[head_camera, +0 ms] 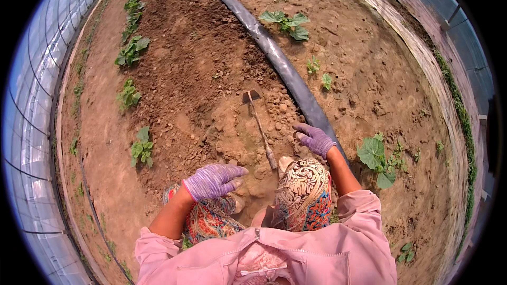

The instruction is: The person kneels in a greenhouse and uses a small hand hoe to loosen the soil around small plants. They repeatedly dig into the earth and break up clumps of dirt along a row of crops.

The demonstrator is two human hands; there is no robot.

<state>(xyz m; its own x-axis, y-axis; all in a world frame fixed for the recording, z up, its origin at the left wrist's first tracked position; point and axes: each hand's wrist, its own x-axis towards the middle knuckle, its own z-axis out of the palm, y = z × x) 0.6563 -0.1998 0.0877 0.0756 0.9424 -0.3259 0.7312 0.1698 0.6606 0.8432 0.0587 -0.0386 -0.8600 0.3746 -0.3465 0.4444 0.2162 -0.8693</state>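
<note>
A short-handled hoe [259, 126] lies on the bare soil in front of me, its flat metal blade away from me and its grip end near my shoe. My left hand [216, 181], in a purple knit glove, is over my left knee, fingers extended and holding nothing. On the right, my right hand [315, 139] wears a matching glove and hovers beside the black plastic irrigation hose [283, 65]. Its fingers are apart and nothing is in them; whether it touches the hose or soil I cannot tell. Patterned trousers cover my bent knees [303, 190].
Loose, cloddy soil [178, 71] stretches ahead. Leafy seedlings stand in a row on the left [141, 148]; more plants [374, 158] grow right of the hose. A thin dark line [89, 202] runs along the left ground. Clear plastic greenhouse walls [35, 107] curve up at the sides.
</note>
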